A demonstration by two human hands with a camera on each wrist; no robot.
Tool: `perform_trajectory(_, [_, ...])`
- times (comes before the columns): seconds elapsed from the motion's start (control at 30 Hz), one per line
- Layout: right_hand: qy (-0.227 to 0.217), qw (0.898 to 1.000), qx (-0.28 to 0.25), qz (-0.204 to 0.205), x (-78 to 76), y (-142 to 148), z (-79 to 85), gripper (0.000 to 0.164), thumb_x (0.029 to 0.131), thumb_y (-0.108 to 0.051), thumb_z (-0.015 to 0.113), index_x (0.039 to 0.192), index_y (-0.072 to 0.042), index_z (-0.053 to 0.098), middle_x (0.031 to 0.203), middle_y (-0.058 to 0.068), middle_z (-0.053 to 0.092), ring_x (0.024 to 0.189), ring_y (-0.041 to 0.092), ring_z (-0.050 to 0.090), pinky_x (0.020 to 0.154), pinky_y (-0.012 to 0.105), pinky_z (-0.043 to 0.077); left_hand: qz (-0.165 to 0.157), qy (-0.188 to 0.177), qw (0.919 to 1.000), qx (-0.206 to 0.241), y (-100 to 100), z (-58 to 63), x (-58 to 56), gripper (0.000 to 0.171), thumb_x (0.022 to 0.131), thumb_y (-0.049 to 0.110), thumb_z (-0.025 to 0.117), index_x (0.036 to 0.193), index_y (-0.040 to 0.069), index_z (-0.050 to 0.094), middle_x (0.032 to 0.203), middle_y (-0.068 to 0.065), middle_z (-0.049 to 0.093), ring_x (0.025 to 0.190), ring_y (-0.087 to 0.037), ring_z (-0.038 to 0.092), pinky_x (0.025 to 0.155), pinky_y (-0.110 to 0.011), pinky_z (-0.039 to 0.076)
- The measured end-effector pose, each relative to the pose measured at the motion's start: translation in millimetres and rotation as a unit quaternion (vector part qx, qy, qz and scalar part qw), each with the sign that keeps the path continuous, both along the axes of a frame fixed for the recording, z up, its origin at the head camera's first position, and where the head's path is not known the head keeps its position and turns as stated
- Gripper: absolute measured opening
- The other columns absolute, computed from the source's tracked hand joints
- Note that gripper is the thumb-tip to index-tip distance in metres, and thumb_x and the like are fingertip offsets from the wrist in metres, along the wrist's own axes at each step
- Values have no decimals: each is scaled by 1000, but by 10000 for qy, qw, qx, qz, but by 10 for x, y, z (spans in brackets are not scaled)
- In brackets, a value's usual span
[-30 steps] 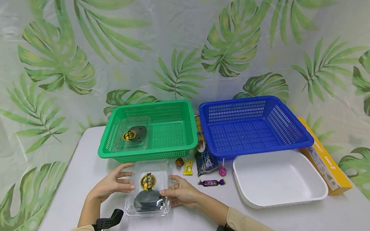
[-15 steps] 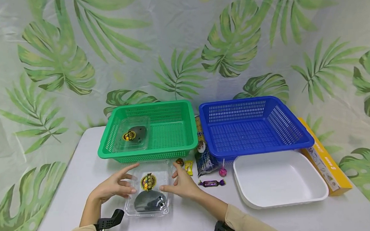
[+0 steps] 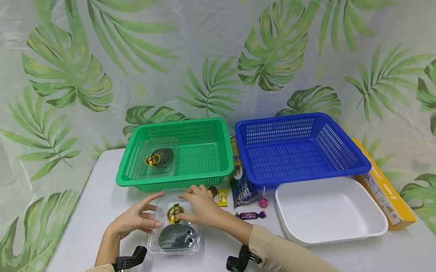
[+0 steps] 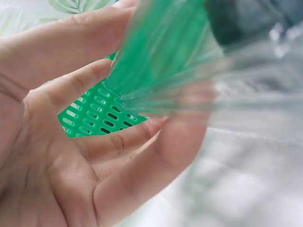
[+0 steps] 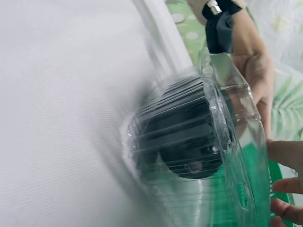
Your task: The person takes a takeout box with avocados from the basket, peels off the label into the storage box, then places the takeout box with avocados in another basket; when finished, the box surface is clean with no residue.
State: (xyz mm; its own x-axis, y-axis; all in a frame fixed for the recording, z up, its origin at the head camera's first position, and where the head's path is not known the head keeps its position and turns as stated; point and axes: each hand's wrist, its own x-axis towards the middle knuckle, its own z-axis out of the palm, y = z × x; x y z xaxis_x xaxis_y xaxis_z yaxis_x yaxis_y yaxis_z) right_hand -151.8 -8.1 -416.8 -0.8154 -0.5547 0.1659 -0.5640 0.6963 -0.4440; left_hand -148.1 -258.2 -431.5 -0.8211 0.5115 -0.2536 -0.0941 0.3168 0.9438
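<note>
A clear plastic clamshell box (image 3: 176, 243) lies on the white table in front of the green basket. It bears a round black-and-yellow sticker (image 3: 171, 213) and holds a dark, rounded thing (image 3: 175, 236) of unclear kind. At the box's left edge, my left hand (image 3: 136, 218) grips the clear rim between thumb and fingers, also seen close up in the left wrist view. My right hand (image 3: 203, 205) reaches over the lid from the right. Its thumb touches near the sticker, and its fingertips rest toward the far right corner. The right wrist view shows those fingers (image 5: 287, 185) against the clear plastic.
A similar clear box (image 3: 155, 158) sits inside the green basket (image 3: 138, 181). To the right stand a blue basket (image 3: 303, 175), a white tub (image 3: 331, 212) and a yellow carton (image 3: 386, 188). Several wrapped sweets, a lollipop (image 3: 263, 202) and a dark snack bag (image 3: 241, 190) lie between.
My right hand has left the box's right side and come up and leftward over the lid. My left hand and the box have hardly moved.
</note>
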Motion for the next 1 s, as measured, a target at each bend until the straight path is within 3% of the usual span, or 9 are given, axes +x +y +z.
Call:
perform_trajectory(0.1, [212,9986,471,127,0,-55,11,53,81,-48,70,123,-16,63,114,4,54,98,18,43,77,26,34,0,-6,10000,-14,2,4,0,90,81,6,72,149,5,14,128,-41,35,87,-24,61,64,-41,57])
perform_trajectory(0.37, [328,9949,899,333,-12,-95,40,46,84,-48,66,119,-18,66,113,0,57,95,15,43,73,25,28,-26,8,10000,-36,9,7,3,90,81,6,72,149,5,14,128,-40,35,87,-25,61,63,-41,57])
perform_trajectory(1.0, [367,9893,1159,811,-83,-119,29,40,87,-49,62,121,-30,65,111,-5,57,90,11,38,73,26,25,-3,11,10000,-24,2,3,5,90,82,6,72,150,6,13,129,-41,33,87,-25,61,62,-41,56])
